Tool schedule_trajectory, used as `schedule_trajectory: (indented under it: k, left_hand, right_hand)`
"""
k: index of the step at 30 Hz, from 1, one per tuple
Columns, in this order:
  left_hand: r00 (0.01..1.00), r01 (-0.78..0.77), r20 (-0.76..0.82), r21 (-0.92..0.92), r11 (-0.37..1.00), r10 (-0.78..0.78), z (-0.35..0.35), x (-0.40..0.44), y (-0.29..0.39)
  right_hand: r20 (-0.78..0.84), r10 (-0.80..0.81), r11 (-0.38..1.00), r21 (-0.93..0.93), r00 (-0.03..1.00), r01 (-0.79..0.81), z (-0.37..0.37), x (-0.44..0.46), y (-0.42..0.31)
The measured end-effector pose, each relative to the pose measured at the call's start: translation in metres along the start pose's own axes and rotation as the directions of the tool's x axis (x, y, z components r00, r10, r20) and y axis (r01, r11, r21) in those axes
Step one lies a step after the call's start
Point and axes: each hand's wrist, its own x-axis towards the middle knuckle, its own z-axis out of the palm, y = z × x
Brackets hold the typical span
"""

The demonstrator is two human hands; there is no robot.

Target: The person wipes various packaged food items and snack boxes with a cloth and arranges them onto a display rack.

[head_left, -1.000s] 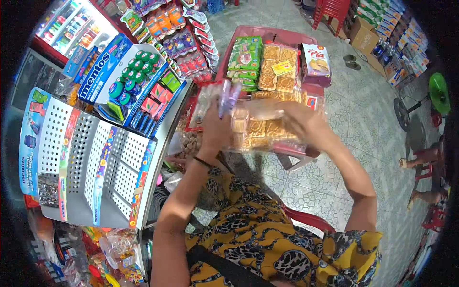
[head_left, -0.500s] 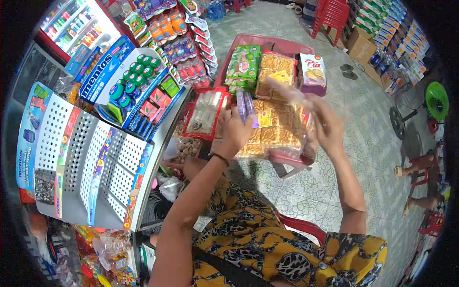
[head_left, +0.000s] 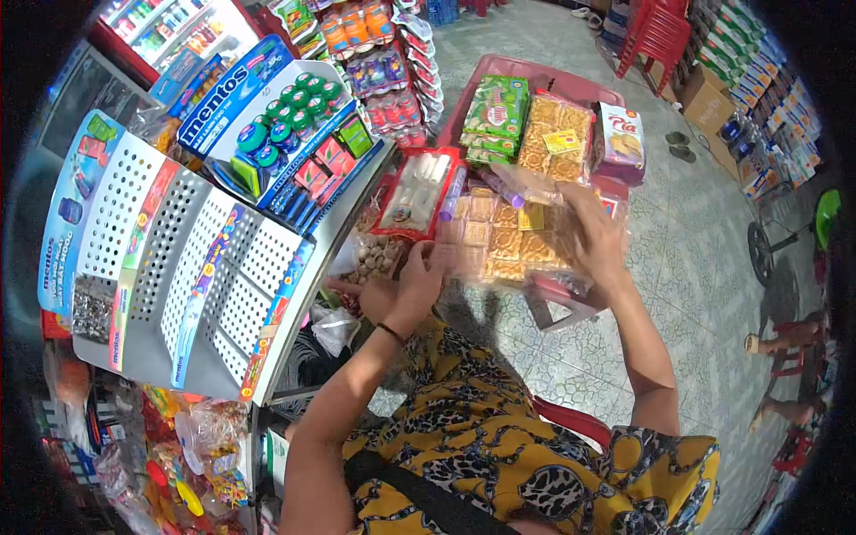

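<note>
Purple tube (head_left: 453, 194) between red-edged pack (head_left: 415, 192) and front waffle pack (head_left: 504, 241) | right hand (head_left: 596, 234): fingers part-curled, tips at blurred purple-ended wrapper (head_left: 532, 185) above waffle pack, can't tell if gripped | left hand (head_left: 412, 283): fingers bent near waffle pack's left edge, hold can't tell | green packs (head_left: 495, 116), Pia bag (head_left: 621, 143) far side, pink tabletop (head_left: 571, 76)

open floor (head_left: 695, 241) right, biscuit packs (head_left: 506, 248) crowding table (head_left: 533, 69), rack (head_left: 198, 314) left
</note>
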Motion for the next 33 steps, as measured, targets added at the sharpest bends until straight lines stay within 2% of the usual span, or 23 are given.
schedule_trajectory:
  k: [2,3,4,5,7,8,10,12,13,14,17,19,20,21,22,23,24,25,26,27,28,31,33]
  left_hand:
    - [1.000,-0.005,0.003,0.047,0.999,0.005,-0.003,-0.004,0.006]
    - [0.991,-0.080,-0.069,0.405,0.911,0.117,-0.004,-0.006,0.011]
    - [0.965,-0.103,-0.097,0.712,0.695,0.242,-0.004,-0.007,0.013]
    - [0.964,-0.096,-0.108,0.709,0.699,0.241,-0.004,0.001,0.017]
    - [0.742,-0.506,-0.072,0.591,0.629,0.666,-0.005,0.031,0.029]
    - [0.741,-0.499,-0.091,0.590,0.635,0.666,-0.001,0.038,0.035]
    - [0.884,-0.354,-0.025,0.617,0.703,0.467,0.010,0.051,0.048]
    - [0.922,-0.345,0.062,0.581,0.737,0.383,0.021,0.069,0.053]
    - [0.787,-0.442,-0.060,0.639,0.629,0.614,0.031,0.071,0.049]
    - [0.788,-0.439,-0.065,0.637,0.634,0.612,0.040,0.078,0.047]
    - [0.722,-0.549,0.170,0.730,0.406,0.670,0.049,0.087,0.073]
    - [0.765,-0.575,0.222,0.658,0.486,0.605,0.051,0.079,0.104]
    - [0.860,-0.505,0.238,0.520,0.689,0.451,0.055,0.081,0.113]
    - [0.787,-0.575,0.125,0.501,0.646,0.604,0.087,0.107,0.084]
    - [0.769,-0.576,0.118,0.553,0.601,0.628,0.085,0.103,0.091]
    - [0.803,-0.532,0.062,0.521,0.667,0.593,0.088,0.106,0.091]
    - [0.875,-0.483,0.168,0.362,0.797,0.454,0.091,0.116,0.082]
    - [0.856,-0.503,0.167,0.486,0.715,0.488,0.089,0.117,0.079]
    - [0.692,-0.626,0.026,0.520,0.581,0.722,0.099,0.127,0.056]
    - [0.758,-0.564,0.073,0.574,0.594,0.649,0.067,0.095,0.079]
    - [0.657,-0.608,-0.024,0.574,0.549,0.753,0.054,0.082,0.087]
    - [0.458,-0.704,-0.059,0.585,0.402,0.887,0.023,0.068,0.086]
    - [0.613,-0.682,-0.174,0.376,0.627,0.771,-0.001,0.043,0.101]
  right_hand:
    - [0.000,-0.040,0.998,-0.049,0.999,0.040,-0.003,-0.001,-0.001]
    - [0.006,-0.056,0.996,-0.075,0.998,0.057,-0.005,-0.002,0.000]
    - [0.013,-0.073,0.992,-0.101,0.997,0.074,-0.006,-0.003,-0.001]
    - [0.016,-0.084,0.991,-0.100,0.996,0.085,-0.005,-0.003,-0.004]
    - [0.043,-0.141,0.973,-0.178,0.989,0.146,-0.005,-0.004,-0.010]
    - [0.120,-0.177,0.948,-0.248,0.977,0.202,-0.010,-0.009,-0.011]
    - [0.234,-0.183,0.930,-0.275,0.955,0.245,-0.013,-0.022,-0.002]
    - [0.245,-0.162,0.944,-0.244,0.956,0.223,-0.017,-0.029,0.001]
    - [0.251,-0.165,0.949,-0.223,0.954,0.223,-0.021,-0.032,0.003]
    - [0.257,-0.165,0.955,-0.201,0.952,0.219,-0.024,-0.035,0.005]
    - [0.203,-0.113,0.961,-0.226,0.973,0.159,-0.038,-0.039,0.007]
    - [0.054,-0.064,0.980,-0.184,0.997,0.073,-0.034,-0.048,0.019]
    - [0.060,-0.018,0.980,-0.199,0.998,0.030,-0.035,-0.047,0.015]
    - [0.069,0.016,0.979,-0.206,0.997,-0.002,-0.038,-0.043,0.008]
    - [0.118,0.025,0.970,-0.244,0.993,0.004,-0.039,-0.040,0.004]
    - [0.153,0.025,0.970,-0.244,0.988,0.013,-0.035,-0.039,0.002]
    - [0.187,0.024,0.970,-0.242,0.982,0.023,-0.029,-0.040,0.003]
    - [0.261,-0.019,0.967,-0.240,0.965,0.084,-0.024,-0.044,0.011]
    - [0.331,-0.057,0.959,-0.244,0.942,0.144,-0.018,-0.046,0.018]
    - [0.341,0.002,0.977,-0.200,0.940,0.071,-0.017,-0.043,0.012]
    - [0.353,0.075,0.986,-0.166,0.933,-0.016,-0.017,-0.042,0.005]
    - [0.400,0.090,0.990,-0.137,0.912,-0.038,-0.018,-0.040,0.008]
    - [0.415,0.048,0.967,-0.246,0.909,0.062,-0.017,-0.037,0.004]
